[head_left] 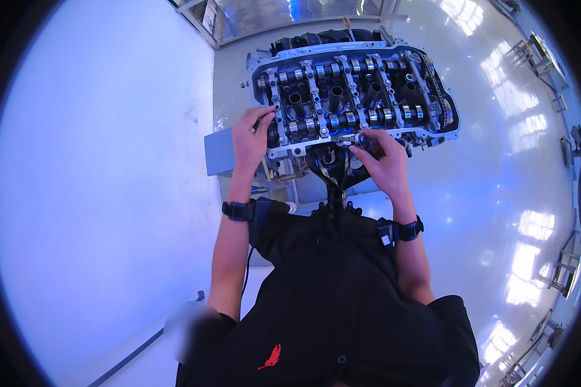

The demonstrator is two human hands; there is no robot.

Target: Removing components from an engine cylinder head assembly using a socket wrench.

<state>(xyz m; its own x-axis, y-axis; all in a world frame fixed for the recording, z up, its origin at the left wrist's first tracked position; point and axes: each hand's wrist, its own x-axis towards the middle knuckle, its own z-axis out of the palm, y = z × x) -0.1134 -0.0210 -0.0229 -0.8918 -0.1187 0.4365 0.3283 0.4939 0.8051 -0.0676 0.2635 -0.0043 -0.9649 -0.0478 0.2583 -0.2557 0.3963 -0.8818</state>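
Observation:
An open engine cylinder head lies in front of me, its two rows of camshaft lobes showing between the bearing caps. At its left end, my left hand has thumb and index finger bent together beside a bearing cap bolt. Whatever the pinch holds is too small to name. Over the near edge, my right hand closes thumb and fingers around a small shiny metal part. Its exact kind does not show. A timing chain runs along the right end.
A black exhaust manifold hangs below the near side, close to my body. The grey panel stands left of the engine. Behind it is a metal-framed table. A white wall or panel fills the left; glossy floor extends right.

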